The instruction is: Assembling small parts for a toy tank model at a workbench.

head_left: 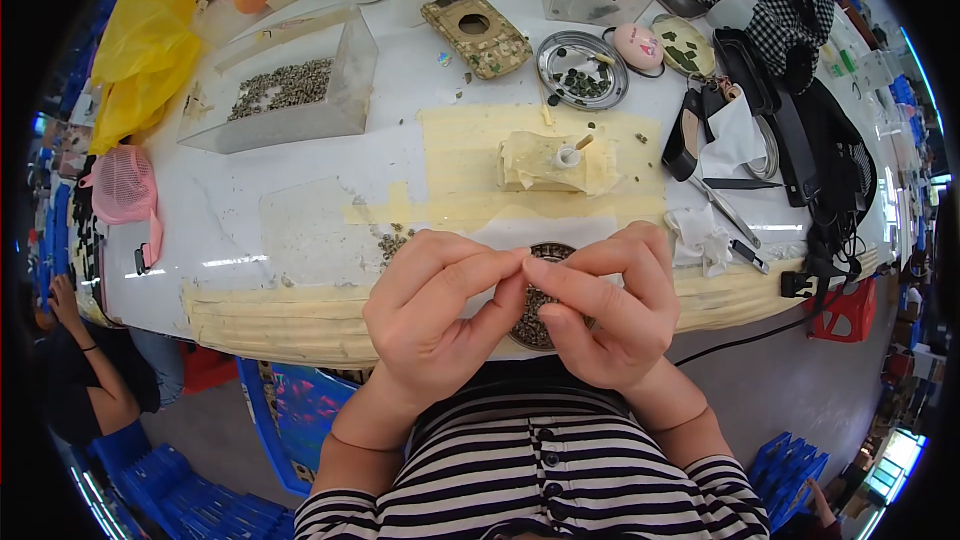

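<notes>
Above the near edge of the table, my left hand [432, 302] and my right hand [612, 305] meet fingertip to fingertip. Both are closed in a pinch; whatever sits between the fingers is too small or hidden to make out. Beneath them is a round dish [549, 247] holding many tiny grey-brown metallic parts [534, 328], partly covered by my fingers. Beside my left hand, a loose scatter of similar small parts [393, 240] lies on the table. Beyond my hands stands a block wrapped in cream tape [530, 168], with a white nozzle-like piece [568, 156] on top.
At the back left, a clear box [275, 135] contains more small parts, near a yellow bag [147, 45] and pink strainer [125, 185]. Farther back are a camouflage case [490, 50] and metal dish [541, 65]. Tweezers [728, 210] and crumpled tissue [700, 240] lie right.
</notes>
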A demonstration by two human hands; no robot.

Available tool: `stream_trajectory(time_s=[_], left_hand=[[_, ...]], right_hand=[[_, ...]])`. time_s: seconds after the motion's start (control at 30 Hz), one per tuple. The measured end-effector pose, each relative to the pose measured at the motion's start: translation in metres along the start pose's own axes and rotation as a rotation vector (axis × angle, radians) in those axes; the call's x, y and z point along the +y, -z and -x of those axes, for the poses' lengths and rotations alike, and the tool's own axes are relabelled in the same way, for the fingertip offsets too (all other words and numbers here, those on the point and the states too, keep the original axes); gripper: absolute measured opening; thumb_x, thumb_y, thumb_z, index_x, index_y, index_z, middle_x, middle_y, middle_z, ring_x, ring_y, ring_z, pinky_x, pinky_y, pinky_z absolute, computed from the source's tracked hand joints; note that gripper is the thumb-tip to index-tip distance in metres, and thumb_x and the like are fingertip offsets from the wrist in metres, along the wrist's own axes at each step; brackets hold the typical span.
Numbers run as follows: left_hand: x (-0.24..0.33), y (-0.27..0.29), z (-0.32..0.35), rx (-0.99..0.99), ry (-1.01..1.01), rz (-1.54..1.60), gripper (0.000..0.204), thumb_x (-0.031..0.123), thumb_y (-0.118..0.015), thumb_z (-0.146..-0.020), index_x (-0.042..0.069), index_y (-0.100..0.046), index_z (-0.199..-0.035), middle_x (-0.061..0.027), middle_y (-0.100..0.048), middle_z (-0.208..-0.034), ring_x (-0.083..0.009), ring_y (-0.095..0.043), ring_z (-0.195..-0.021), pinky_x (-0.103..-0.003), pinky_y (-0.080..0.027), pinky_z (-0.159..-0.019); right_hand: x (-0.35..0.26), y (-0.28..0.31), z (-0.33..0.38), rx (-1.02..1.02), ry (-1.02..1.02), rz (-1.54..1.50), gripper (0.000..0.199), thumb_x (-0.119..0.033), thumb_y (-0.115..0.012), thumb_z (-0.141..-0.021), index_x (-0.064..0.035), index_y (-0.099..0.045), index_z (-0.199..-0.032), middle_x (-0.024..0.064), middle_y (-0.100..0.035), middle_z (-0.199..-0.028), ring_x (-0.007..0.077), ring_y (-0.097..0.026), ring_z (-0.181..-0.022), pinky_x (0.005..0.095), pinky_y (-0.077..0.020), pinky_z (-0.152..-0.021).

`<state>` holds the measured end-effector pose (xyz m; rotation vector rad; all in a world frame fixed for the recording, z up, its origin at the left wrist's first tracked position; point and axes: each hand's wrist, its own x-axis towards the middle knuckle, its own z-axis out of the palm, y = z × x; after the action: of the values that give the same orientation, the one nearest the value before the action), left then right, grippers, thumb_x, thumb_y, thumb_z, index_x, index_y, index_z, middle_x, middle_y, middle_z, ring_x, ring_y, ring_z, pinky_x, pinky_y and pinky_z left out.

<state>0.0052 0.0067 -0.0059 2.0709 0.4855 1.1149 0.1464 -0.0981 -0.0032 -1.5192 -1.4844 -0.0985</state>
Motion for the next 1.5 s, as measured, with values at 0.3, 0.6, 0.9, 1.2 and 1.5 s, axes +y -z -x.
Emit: stream_trajectory(time_s=[0.3,0.6,0.9,1.2,1.5], left_hand=[[-0.002,0.0,-0.002,0.016,-0.101,0.04,0.03,-0.007,-0.08,-0.07,0.003,-0.075,-0.098,-0.0059,-0.065,-0.08,-0.0186,-0.062,-0.069,-0.028,-0.047,-0.059],[0.001,0.0,-0.003,-0.005,-0.022,0.004,0.027,-0.007,-0.08,-0.071,0.002,-0.074,-0.096,-0.0071,-0.066,-0.08,-0.0194,-0.062,-0.069,-0.029,-0.048,-0.06],[0.0,0.003,-0.003,-0.012,-0.031,0.053,0.029,-0.007,-0.079,-0.072,0.002,-0.074,-0.099,-0.007,-0.066,-0.08,-0.0195,-0.061,-0.069,-0.029,-0.047,-0.06],[-0.001,0.005,-0.003,-0.043,-0.054,0.047,0.03,-0.004,-0.08,-0.072,0.004,-0.076,-0.1,-0.0054,-0.066,-0.085,-0.0192,-0.061,-0.072,-0.029,-0.047,-0.061],[-0.001,0.006,-0.002,-0.061,-0.1,-0.011,0.032,-0.002,-0.081,-0.07,0.007,-0.077,-0.1,-0.0036,-0.066,-0.09,-0.0207,-0.058,-0.079,-0.031,-0.047,-0.068]], right_hand=[[0.005,0.0,-0.002,-0.048,-0.207,-0.257,0.022,-0.009,-0.078,-0.075,-0.0057,-0.075,-0.097,0.0054,-0.064,-0.083,0.0207,-0.053,-0.075,0.0302,-0.0413,-0.069],[0.0,0.006,-0.004,0.006,-0.103,-0.181,0.023,-0.007,-0.08,-0.072,-0.008,-0.076,-0.095,0.0028,-0.062,-0.08,0.0192,-0.051,-0.074,0.0298,-0.0403,-0.068],[0.002,-0.002,-0.003,-0.015,-0.16,-0.123,0.024,-0.009,-0.079,-0.074,-0.0074,-0.076,-0.097,0.0026,-0.062,-0.08,0.0192,-0.051,-0.075,0.0299,-0.0392,-0.069],[0.003,0.002,-0.003,-0.08,-0.332,-0.358,0.012,-0.007,-0.074,-0.081,-0.0043,-0.073,-0.093,0.0069,-0.062,-0.084,0.0225,-0.054,-0.078,0.0313,-0.0426,-0.072],[0.005,0.002,-0.006,-0.053,-0.287,-0.354,0.01,-0.008,-0.077,-0.079,-0.0051,-0.071,-0.085,0.0052,-0.062,-0.083,0.0217,-0.053,-0.078,0.031,-0.0418,-0.071]])
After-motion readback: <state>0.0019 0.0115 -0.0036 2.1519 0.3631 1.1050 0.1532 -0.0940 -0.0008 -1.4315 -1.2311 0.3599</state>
